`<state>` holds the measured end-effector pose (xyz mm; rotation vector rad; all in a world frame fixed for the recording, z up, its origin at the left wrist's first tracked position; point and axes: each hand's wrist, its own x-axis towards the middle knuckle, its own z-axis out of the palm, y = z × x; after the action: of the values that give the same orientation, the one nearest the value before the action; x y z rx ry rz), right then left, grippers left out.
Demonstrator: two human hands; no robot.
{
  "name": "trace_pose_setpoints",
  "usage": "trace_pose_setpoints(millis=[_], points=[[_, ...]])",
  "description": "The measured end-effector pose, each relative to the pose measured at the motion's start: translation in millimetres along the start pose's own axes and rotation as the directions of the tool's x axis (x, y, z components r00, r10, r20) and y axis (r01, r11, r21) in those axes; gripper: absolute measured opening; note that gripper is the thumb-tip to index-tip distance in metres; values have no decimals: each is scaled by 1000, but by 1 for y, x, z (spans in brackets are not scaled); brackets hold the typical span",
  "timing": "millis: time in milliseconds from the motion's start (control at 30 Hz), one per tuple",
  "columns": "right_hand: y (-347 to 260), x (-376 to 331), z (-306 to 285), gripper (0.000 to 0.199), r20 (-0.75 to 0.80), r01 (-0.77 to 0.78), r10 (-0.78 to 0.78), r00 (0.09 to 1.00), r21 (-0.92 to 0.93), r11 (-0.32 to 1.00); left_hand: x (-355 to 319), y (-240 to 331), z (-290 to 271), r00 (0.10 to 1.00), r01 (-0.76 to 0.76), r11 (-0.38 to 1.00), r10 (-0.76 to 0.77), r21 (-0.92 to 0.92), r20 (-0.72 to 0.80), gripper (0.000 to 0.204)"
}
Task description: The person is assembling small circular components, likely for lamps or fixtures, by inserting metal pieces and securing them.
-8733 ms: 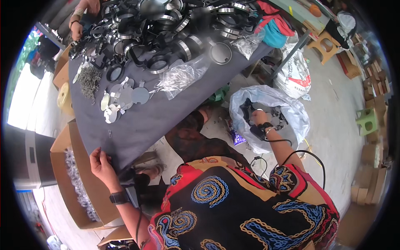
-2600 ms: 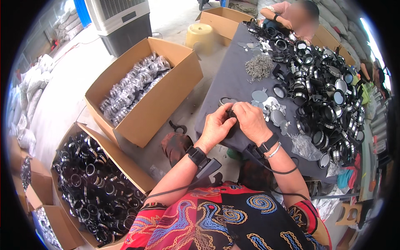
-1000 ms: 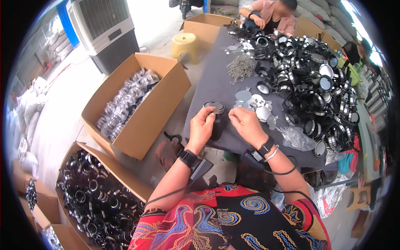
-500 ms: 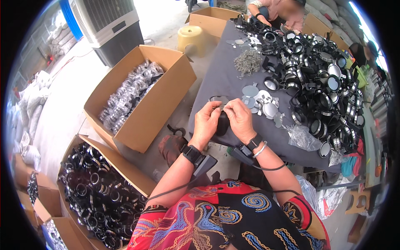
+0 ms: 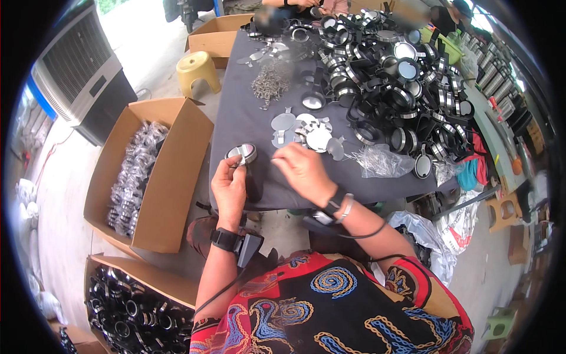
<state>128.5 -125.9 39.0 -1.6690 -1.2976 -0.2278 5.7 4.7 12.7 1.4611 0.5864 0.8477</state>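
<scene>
My left hand (image 5: pixel 229 190) pinches a round black-and-silver lid (image 5: pixel 247 152) at the near left edge of the grey table. Its thumb and forefinger are at the tab on the lid's near side. My right hand (image 5: pixel 306 176) is apart from the lid, over the cloth to its right, with fingertips pressed together. Whatever may be between those fingertips is too small to make out. Beyond my hands lie flat silver discs with tabs (image 5: pixel 319 138). A clear bag of thin metal pins (image 5: pixel 384 163) rests right of my right hand. Farther back sits a small pile of metal springs or clips (image 5: pixel 270 84).
A large heap of black-and-silver lids (image 5: pixel 377 97) covers the table's right side. Cardboard boxes (image 5: pixel 171 177) stand left on the floor, with wrapped parts and black lids inside. Behind them are a yellow stool (image 5: pixel 197 69) and an air cooler (image 5: pixel 79 65). Another person's hands (image 5: pixel 306 3) work across the table.
My hands have parted: the left keeps the lid while the right has moved off to its right. My view has turned rightward, so the table appears farther left.
</scene>
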Motion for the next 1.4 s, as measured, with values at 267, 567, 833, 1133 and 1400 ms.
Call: trace_pose_setpoints(millis=[267, 567, 833, 1133, 1400], points=[[59, -43, -114, 4, 108, -95, 194, 975, -586, 805, 3, -5, 4, 999, -29, 997, 27, 70, 29, 18], [69, -45, -103, 9, 505, 450, -26, 863, -743, 495, -3, 2, -3, 999, 18, 998, -20, 61, 25, 18], [51, -32, -113, 8, 456, 289, 48, 889, -639, 713, -2, 10, 1, 998, 53, 999, -53, 0, 36, 18], [15, 1, -24, 9, 246, -250, 188, 951, 252, 935, 5, -1, 2, 999, -20, 996, 16, 92, 45, 17], [8, 17, 38, 8, 242, -280, 211, 947, 302, 911, 2, 8, -3, 993, 105, 993, -102, -48, 65, 16]])
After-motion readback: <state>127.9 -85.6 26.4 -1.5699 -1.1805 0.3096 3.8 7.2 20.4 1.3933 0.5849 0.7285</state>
